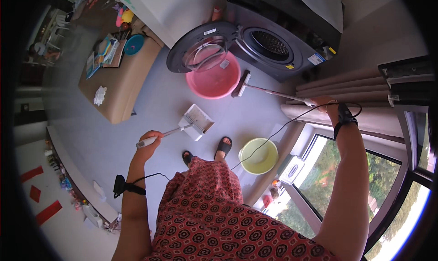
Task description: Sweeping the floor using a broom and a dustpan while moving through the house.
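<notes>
My left hand (149, 144) is closed around the white handle end of a long-handled dustpan (199, 120). Its white pan with a toothed edge rests on the grey floor ahead of my feet. Out to the right, my right hand (323, 104) grips the pole of a broom (243, 84). The dark bristles of the broom touch the floor just right of a pink basin (213, 85), below the washing machine. Black straps with small devices and thin cables sit on both my forearms.
A black washing machine (269, 37) stands ahead, its round door (182, 55) swung out over the pink basin. A yellow-green basin (258, 156) is right of my feet by the window (328, 165). At left, a tan bench (114, 94) holds books and a teal bowl (134, 44).
</notes>
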`<state>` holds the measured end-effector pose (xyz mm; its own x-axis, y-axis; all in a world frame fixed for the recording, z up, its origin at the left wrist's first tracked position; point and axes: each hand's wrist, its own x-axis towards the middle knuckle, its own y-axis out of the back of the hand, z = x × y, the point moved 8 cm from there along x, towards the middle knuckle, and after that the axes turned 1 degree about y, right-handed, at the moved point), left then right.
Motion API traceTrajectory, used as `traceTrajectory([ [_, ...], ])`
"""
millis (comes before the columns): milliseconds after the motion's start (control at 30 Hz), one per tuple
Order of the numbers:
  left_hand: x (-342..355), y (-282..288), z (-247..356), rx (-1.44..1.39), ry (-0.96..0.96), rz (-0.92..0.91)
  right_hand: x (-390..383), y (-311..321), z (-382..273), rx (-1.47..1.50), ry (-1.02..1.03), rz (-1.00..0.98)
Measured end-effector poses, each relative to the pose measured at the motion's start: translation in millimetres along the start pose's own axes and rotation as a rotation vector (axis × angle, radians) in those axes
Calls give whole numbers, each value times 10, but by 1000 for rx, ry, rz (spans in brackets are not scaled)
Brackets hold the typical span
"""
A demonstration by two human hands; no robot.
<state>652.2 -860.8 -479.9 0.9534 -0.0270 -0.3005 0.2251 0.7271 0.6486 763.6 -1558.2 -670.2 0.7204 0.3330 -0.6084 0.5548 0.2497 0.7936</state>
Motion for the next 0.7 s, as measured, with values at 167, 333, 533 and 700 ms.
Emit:
traceTrajectory([
  [167, -194, 207, -1, -45, 67, 33, -121, 89, -110, -58, 133, 8],
  [333, -625, 569, -275, -101, 125, 93, -205, -44, -461, 120, -110, -149],
  [533, -1231, 976, -718, -157, 167, 193, -354, 32, -1705, -41, 200, -160],
  [700, -1576, 1208, -1081, -180, 298, 257, -359, -310, -2426, 126, 129, -208],
])
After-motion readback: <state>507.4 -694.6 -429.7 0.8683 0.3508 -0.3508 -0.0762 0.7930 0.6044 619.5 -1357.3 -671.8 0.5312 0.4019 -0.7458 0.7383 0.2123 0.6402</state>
